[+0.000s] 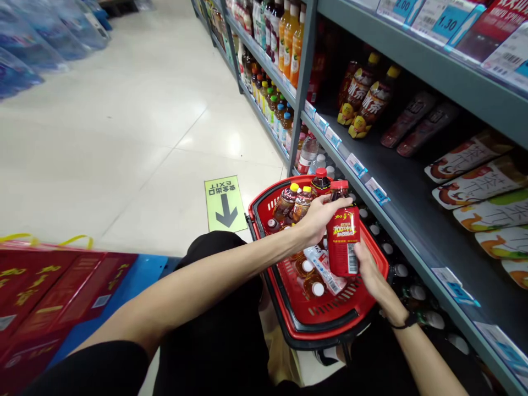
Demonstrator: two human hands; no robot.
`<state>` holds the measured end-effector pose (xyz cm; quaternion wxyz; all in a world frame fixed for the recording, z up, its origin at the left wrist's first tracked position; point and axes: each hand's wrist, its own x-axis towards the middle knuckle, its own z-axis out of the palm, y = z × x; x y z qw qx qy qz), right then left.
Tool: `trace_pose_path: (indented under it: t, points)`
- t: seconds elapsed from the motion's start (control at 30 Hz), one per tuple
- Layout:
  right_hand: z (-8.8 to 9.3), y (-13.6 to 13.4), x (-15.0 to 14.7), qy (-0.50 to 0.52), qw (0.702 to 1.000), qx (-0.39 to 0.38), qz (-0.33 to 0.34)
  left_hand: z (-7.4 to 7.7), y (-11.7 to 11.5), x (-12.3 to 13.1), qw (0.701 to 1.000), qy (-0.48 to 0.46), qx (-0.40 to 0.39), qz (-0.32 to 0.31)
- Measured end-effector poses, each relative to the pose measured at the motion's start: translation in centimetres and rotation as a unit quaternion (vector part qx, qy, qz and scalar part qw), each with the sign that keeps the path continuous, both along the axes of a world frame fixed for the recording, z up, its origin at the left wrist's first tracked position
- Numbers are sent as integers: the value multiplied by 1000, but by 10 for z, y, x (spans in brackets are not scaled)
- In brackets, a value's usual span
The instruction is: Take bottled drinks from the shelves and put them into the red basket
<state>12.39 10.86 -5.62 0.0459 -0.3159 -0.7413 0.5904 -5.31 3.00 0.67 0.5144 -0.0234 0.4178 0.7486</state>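
Observation:
A red drink bottle point(343, 242) with a red cap stands nearly upright over a red shopping basket point(330, 316), held between my two hands. The fingers of my left hand point(319, 217) close round its upper part, just below the cap. Against its lower right side presses my right hand point(369, 269), its fingers partly hidden behind the bottle. Inside the basket lie several bottles, among them brown tea bottles with yellow caps point(303, 202), a dark bottle with a red cap point(320, 182), a white-capped bottle point(315, 287) and a whitish printed packet point(324, 268).
Shelves with bottles point(371, 102) rise on my right, their grey edge point(363, 176) close beside the basket. Red boxes point(53, 297) are stacked at lower left, and wrapped water packs point(45, 33) at upper left. A green exit sign point(225, 203) marks the floor.

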Motion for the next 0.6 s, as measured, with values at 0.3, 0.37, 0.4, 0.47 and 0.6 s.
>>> trace_pose_path:
  t: [0.3, 0.37, 0.4, 0.47, 0.6]
  points:
    - [22, 18, -12, -61, 966, 239, 74, -22, 7, 7, 985, 136, -60, 84]
    - [14, 16, -12, -60, 954, 291, 48, -32, 9, 11, 983, 132, -86, 95]
    - [9, 15, -12, -68, 946, 316, 35, -36, 10, 12, 983, 125, -98, 93]
    - [0, 13, -11, -101, 932, 346, 23, -40, 11, 10, 984, 126, -112, 60]
    - [-11, 18, -8, -154, 931, 330, 42, -33, 7, -15, 950, 241, -116, -160]
